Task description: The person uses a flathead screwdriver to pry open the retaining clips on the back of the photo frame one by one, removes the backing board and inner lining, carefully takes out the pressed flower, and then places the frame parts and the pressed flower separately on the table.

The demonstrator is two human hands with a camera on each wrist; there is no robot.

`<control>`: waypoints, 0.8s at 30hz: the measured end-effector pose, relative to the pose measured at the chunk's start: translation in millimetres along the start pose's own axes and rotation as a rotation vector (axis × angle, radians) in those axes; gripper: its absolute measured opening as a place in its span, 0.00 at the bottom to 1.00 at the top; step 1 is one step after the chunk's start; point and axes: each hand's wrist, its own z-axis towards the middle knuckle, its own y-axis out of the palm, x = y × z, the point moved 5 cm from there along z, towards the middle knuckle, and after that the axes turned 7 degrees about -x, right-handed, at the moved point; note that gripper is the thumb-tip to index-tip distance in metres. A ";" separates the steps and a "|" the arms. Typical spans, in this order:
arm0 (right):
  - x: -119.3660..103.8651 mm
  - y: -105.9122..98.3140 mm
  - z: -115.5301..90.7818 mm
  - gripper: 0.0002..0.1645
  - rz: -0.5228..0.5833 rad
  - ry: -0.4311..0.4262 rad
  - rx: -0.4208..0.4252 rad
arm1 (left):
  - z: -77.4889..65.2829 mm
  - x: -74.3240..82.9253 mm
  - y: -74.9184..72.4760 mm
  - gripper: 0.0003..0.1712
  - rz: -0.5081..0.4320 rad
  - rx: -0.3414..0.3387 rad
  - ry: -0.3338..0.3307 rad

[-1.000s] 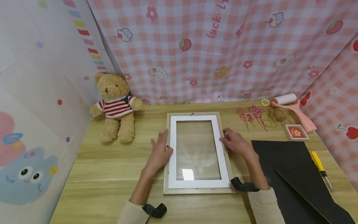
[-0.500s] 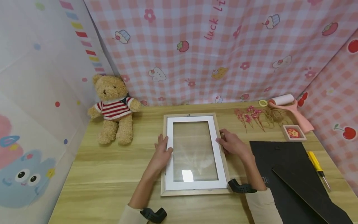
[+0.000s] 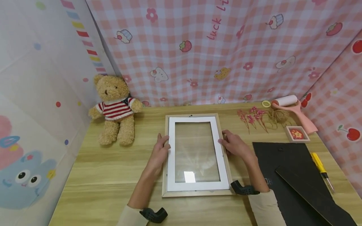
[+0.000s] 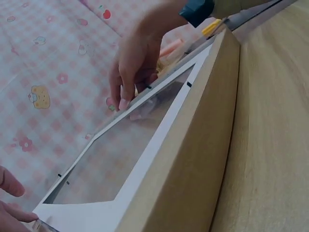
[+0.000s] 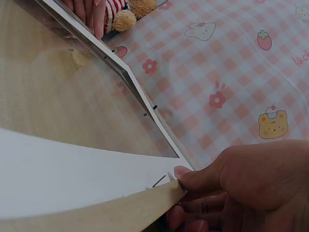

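Note:
A light wooden picture frame (image 3: pixel 196 194) lies on the table, holding a white mat (image 3: pixel 220 150) around a clear pane (image 3: pixel 195 150). Small dark tabs sit along its inner edges. My right hand (image 3: pixel 236 144) grips the frame's right side; in the right wrist view its thumb (image 5: pixel 190 178) presses on top while the other fingers curl against the outer side. At the opposite side is my left hand (image 3: pixel 158 153), fingers loosely extended along the edge. In the left wrist view one left finger (image 4: pixel 14 212) touches the frame's corner, and another is raised apart from it.
A black backing board (image 3: pixel 280 157) with a strip across it lies at right, beside a yellow-handled screwdriver (image 3: pixel 318 163). Behind are dried pink flowers (image 3: pixel 254 114), twine (image 3: pixel 280 116), a pink-handled roller (image 3: pixel 304 117) and a small box (image 3: pixel 297 134). A teddy bear (image 3: pixel 116 110) sits back left.
My left hand has shifted slightly left, its thumb drawing back from the white mat to the frame's edge. The right hand keeps its hold on the right side. The view has tilted slightly.

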 end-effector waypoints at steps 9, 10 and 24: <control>0.2 -0.4 1.8 0.32 0.005 -0.001 -0.006 | -0.3 -1.6 -8.3 0.37 -0.141 -0.003 -0.010; -0.1 -0.5 1.7 0.32 0.005 -0.002 -0.007 | 0.0 -1.7 -9.2 0.37 -0.167 0.000 -0.008; -4.1 9.8 7.1 0.30 0.035 -0.045 0.043 | 3.0 4.1 -16.6 0.28 -0.367 0.066 0.048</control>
